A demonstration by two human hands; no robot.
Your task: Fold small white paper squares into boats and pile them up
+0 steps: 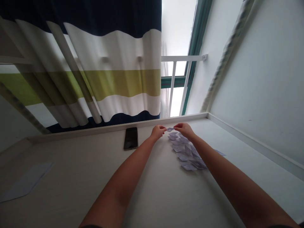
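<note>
A small folded white paper boat (170, 129) is stretched between my two hands near the back edge of the table. My left hand (158, 132) pinches its left tip, and my right hand (184, 129) pinches the right tip. Just below and to the right, several similar paper boats (187, 152) sit close together in rows on the white table (147, 196). My right forearm hides part of that group.
A dark smartphone (131, 138) lies left of my left hand. White paper sheets (28, 182) rest at the far left. Past my right forearm, a piece of paper (220, 152) shows. A raised rim (114, 126) borders the table, with a striped curtain (123, 79) behind.
</note>
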